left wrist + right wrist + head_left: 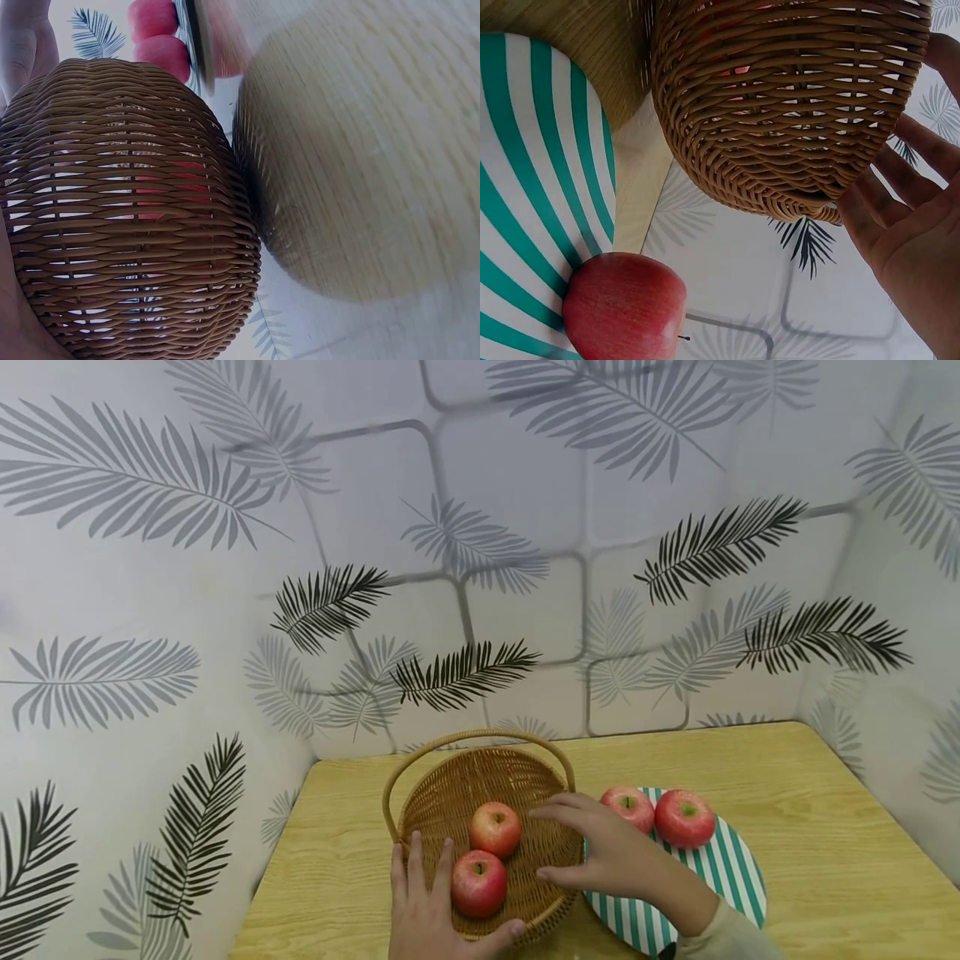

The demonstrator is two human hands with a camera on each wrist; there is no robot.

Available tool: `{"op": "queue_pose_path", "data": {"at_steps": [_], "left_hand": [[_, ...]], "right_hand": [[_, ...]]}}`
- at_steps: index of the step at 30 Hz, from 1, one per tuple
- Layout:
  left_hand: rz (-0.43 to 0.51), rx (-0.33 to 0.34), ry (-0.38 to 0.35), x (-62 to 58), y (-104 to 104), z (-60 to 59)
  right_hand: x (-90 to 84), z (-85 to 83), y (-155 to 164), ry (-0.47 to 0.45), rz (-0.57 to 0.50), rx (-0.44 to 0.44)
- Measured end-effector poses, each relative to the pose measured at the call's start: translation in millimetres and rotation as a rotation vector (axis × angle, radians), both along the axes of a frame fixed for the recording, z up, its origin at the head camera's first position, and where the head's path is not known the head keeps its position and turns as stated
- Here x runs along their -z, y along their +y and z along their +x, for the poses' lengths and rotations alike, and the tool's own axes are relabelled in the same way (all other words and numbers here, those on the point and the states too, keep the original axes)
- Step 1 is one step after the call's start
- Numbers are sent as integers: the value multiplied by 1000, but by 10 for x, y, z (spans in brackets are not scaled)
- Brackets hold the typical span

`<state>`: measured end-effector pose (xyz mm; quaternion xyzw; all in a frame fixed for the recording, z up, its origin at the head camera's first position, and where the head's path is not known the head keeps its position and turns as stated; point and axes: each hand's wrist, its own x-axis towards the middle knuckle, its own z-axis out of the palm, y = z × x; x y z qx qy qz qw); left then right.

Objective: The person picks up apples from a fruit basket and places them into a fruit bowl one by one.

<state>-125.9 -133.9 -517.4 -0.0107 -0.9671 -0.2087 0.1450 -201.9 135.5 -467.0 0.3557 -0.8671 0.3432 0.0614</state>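
Woven brown wicker forms the basket [480, 772] standing on the wooden table [847, 827] in my head view, its hooped handle [480, 732] leaning toward the patterned wall [525, 460]. I see two apples inside: a paler apple [495, 829] farther back and a redder apple [479, 883] nearer me, close together. On the left, I have the left hand [427, 918] laid over the rim, its fingers straight and spread beside the redder apple, clasping nothing that I can see. On the other side, the right hand [622, 852] reaches over the rim, fingers and thumb well apart with no fruit between them; my right wrist view shows its fingers passing behind the wicker edge. Below that forearm lies the green-and-white striped plate [738, 868], just right of the basket, bearing a left-hand apple [627, 808] and a right-hand apple [684, 818] side by side toward its far edge.
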Motion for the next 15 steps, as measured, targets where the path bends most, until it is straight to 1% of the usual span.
{"op": "queue_pose_path", "data": {"at_steps": [7, 12, 15], "left_hand": [[-7, -5, -23, -30, -3, -11], [-9, 1, -4, -32, -1, -8], [-9, 9, 15, -27, -3, -3]], "right_hand": [[-37, -52, -90, 31, 19, 3], [-38, -80, -135, 6, 34, 15], [-35, -103, -161, -22, 37, 6]]}}
